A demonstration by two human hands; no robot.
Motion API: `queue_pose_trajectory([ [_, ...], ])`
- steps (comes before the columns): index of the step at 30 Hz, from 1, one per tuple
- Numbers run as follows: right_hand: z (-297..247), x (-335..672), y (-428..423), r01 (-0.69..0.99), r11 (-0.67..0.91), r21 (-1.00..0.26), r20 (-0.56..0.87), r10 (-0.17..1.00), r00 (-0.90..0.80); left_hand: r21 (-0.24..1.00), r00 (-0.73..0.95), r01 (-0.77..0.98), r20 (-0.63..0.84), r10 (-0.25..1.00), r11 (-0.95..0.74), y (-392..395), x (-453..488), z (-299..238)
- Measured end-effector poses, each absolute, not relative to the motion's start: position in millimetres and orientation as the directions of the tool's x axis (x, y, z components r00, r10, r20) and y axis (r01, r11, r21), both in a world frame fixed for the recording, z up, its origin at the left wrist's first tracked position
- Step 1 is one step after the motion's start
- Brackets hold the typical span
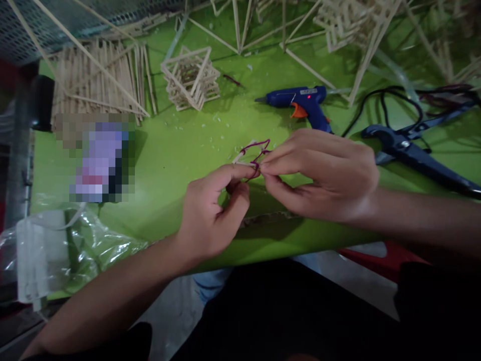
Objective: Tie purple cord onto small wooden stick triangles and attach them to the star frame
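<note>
Purple cord (pixel 259 144), looped, slanting up rightward

One head-worn camera gives the whole view, looking forward and steeply down from above the person's dark clothing (pixel 285 311) across the green counter (pixel 158 150). It sits close, with the purple cord (pixel 256 164) near mid-frame and the left forearm (pixel 124 291) and right forearm (pixel 424 213) reaching in from the lower left and right. The near edge slants, rising rightward; the far side takes in stick frames (pixel 238 49) cropped by the top border
</note>
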State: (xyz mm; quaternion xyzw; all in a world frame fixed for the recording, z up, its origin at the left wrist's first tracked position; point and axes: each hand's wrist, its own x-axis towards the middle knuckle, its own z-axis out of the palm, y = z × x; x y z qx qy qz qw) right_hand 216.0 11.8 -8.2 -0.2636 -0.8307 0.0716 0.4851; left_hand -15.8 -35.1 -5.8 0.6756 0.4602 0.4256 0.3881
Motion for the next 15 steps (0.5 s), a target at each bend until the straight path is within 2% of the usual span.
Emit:
queue_pose_trajectory([
  [3, -6, 219, 13, 0.373, 0.863, -0.339, 0.778, 0.481, -0.405, 0.915, 0.221, 0.289, 0.221, 0.95, -0.28, -35, -16, -5],
  [8, -11, 220, 17, 0.392, 0.91, -0.136, 0.82, 0.325, -0.471, 0.927, 0.213, 0.286, 0.187, 0.959, -0.244, -38, -17, -5],
  [11, -18, 219, 18, 0.438, 0.896, -0.077, 0.865, 0.278, -0.417, 0.963, 0.22, 0.184, 0.154, 0.963, -0.196, -41, -16, -5],
  [15, -18, 221, 19, 0.448, 0.894, -0.011, 0.866, 0.233, -0.444, 0.997, 0.255, -0.022, 0.072, 0.964, -0.068, -37, -13, -3],
])
